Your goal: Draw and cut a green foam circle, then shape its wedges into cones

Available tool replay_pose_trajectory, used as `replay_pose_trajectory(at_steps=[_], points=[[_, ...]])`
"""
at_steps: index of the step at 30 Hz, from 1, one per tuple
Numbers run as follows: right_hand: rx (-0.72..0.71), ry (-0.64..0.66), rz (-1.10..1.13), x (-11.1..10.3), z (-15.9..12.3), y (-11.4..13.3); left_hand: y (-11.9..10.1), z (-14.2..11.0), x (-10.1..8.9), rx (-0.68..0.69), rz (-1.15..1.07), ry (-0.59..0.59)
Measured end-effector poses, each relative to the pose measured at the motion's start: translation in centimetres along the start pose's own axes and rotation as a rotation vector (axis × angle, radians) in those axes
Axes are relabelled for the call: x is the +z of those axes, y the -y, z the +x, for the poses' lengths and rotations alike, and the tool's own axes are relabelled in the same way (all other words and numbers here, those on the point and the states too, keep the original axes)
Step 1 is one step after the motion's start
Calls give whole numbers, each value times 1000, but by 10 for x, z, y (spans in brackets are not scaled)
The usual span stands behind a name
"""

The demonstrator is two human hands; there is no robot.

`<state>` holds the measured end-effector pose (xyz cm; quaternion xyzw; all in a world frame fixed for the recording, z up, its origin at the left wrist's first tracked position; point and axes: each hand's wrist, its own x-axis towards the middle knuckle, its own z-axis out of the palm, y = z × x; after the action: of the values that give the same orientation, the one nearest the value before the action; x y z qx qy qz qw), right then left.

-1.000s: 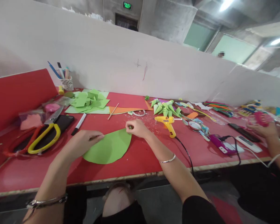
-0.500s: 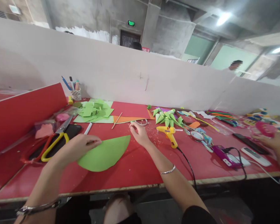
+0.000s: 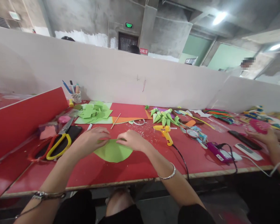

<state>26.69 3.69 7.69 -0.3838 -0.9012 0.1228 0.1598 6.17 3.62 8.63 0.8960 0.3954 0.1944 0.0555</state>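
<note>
A green paper semicircle point(image 3: 114, 152) is held just above the red table, its straight edge away from me and its curve toward me. My left hand point(image 3: 93, 140) pinches that far edge at its left part. From the other side my right hand point(image 3: 133, 140) grips the same edge, a short gap from the left. The fingertips are partly hidden behind the knuckles. To the right of my right hand lies a yellow hot glue gun point(image 3: 164, 133) with a black cord. Left of my left hand rest large scissors point(image 3: 60, 143) with red and yellow handles, over a black phone.
Green paper pieces point(image 3: 94, 112) lie behind my hands, beside red card point(image 3: 128, 109) and a wooden stick point(image 3: 116, 121). Green paper cones point(image 3: 164, 116) cluster at centre right. A pen cup point(image 3: 76, 97) stands by the white partition point(image 3: 107, 74). At right, another person's hand point(image 3: 268, 137) holds something pink.
My right hand has come left and taken hold of the paper's far edge. My left hand has moved right with the paper, which now lies more level. The view has shifted slightly.
</note>
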Motion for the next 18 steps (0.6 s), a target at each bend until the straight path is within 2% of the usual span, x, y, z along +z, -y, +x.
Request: replay_pose_trajectory(at_steps=[4, 6, 10, 15, 18], points=[[-8, -5, 154, -2, -4, 0, -28, 10, 7, 17, 187, 19], [-1, 8, 244, -3, -7, 0, -36, 11, 13, 29, 257, -37], [55, 6, 374, -8, -19, -2, -42, 10, 23, 114, 347, -157], [96, 23, 543, -16, -34, -3, -52, 14, 22, 204, 387, -182], [94, 12, 588, -20, -38, -3, -56, 18, 20, 200, 429, -179]])
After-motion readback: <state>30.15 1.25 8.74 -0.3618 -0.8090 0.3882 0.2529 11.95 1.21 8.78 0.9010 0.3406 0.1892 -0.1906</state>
